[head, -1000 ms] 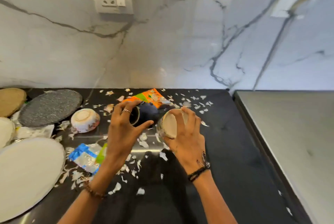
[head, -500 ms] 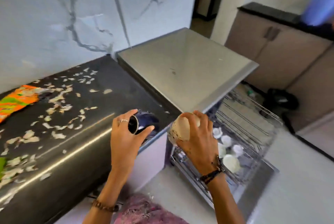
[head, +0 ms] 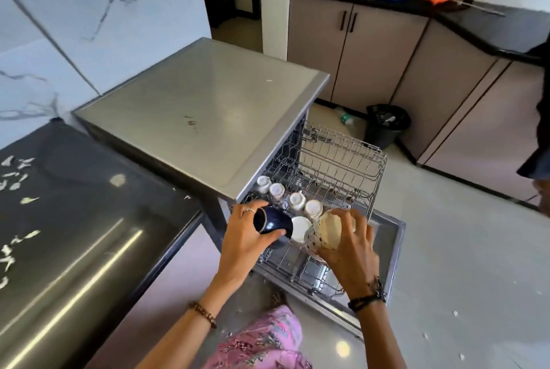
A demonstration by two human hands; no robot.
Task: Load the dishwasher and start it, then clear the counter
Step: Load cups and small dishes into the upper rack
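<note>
Now the left hand (head: 242,242) grips a dark blue cup (head: 272,224) and the right hand (head: 346,245) holds a speckled cream cup (head: 323,234), both carried from the littered counter (head: 74,219) to just above the pulled-out rack (head: 342,166). Loading can go on. White cups (head: 300,230) already fill the near rows beneath the hands, so free slots lie farther right. A bin (head: 387,124) stands beyond.
</note>
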